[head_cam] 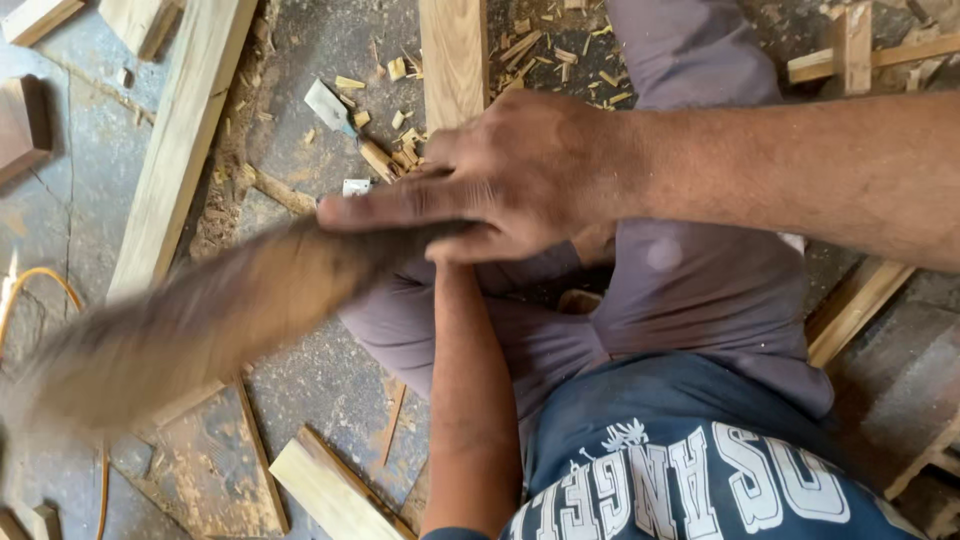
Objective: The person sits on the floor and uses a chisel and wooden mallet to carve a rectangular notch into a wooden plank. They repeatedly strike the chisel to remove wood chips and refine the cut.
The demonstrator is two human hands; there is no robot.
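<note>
My right hand [500, 175] reaches in from the right and is shut on the near end of a long brown wooden piece [200, 320]. That piece is motion-blurred and stretches down to the lower left. My left forearm [470, 400] rises from the bottom of the view. Its hand is hidden beneath my right hand, so its grip cannot be seen. I sit on the floor with grey trousers [690, 290] under both arms. A chisel [335, 108] with a metal blade and wooden handle lies just beyond my right hand.
A long pale plank [180, 150] runs diagonally at the left and another plank [455, 50] lies straight ahead. Wood chips [560, 50] litter the concrete floor. Short boards lie at the bottom [330, 490] and right [855, 305]. An orange cable [45, 285] curves at the left edge.
</note>
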